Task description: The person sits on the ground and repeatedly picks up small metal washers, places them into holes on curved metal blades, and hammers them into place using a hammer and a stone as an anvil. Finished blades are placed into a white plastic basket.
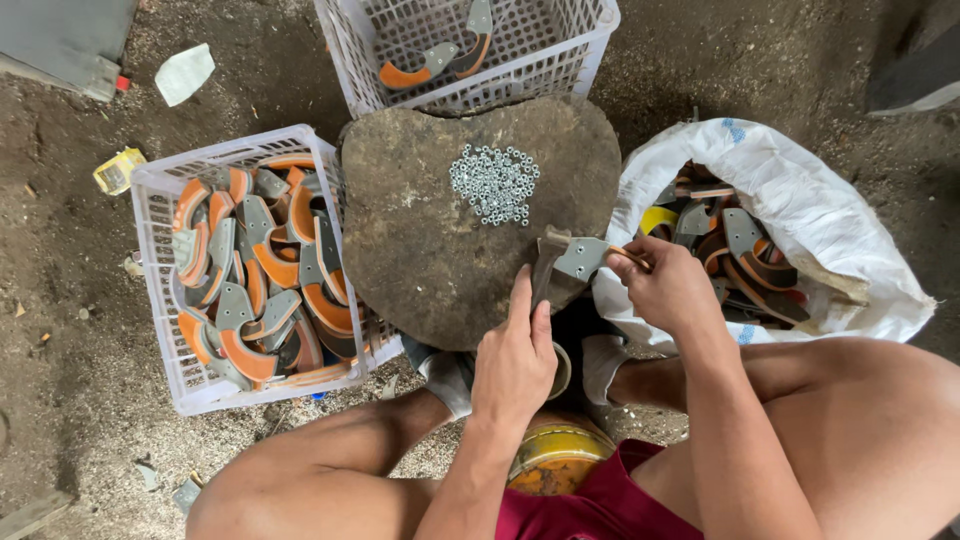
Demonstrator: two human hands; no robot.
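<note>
Broadly, the scene was ringed with containers around one worn stone slab (430,250) at the centre. At three o'clock of it sagged a white sack (820,215) of curved parts, mouth open toward the person; at nine o'clock stood a white crate (160,290) packed with orange-lined curved pieces; at twelve o'clock a second crate (585,45) held only a few. The slab's top was mostly bare, with open room across its left and lower half, and its rounded rim dropped off close to the knees at six o'clock.

A heap of small nuts (494,183) lay on the slab toward one o'clock, loose and likely to scatter if swept.

The part (572,262) in hand sat at the slab's four o'clock edge: a curved grey metal piece with a flat plate end. It looked stiff and fairly heavy for its size, hard-edged rather than fragile, and best taken by the flat plate or the arc's ends.

The right hand (668,290) was closed around the part's right end, fingers curled over it. The left hand (515,360) rested against its lower left side, fingers nearly straight and together; whether it truly gripped or only steadied the part could not be told from this angle. A yellow tin (555,455) sat between the legs at six o'clock.
</note>
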